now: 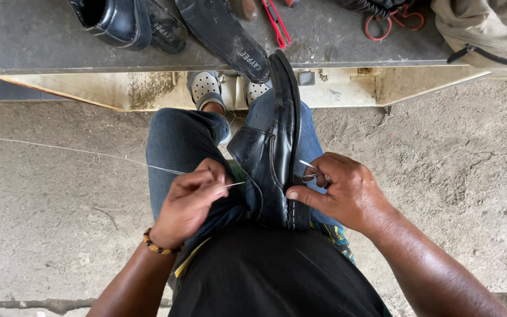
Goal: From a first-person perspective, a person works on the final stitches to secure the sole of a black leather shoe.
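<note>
The black shoe (272, 158) stands on edge between the knees, sole side toward the right hand (341, 191), whose fingers (300, 195) press the stitched sole edge and pinch a metal awl (309, 169). Left-hand (189, 202) fingers are closed on a taut thread (89, 154) running left

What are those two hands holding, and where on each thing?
The left hand pinches a thin thread at its near end. The right hand has its grip on a small metal tool, thumb against the black shoe sole edge.
</note>
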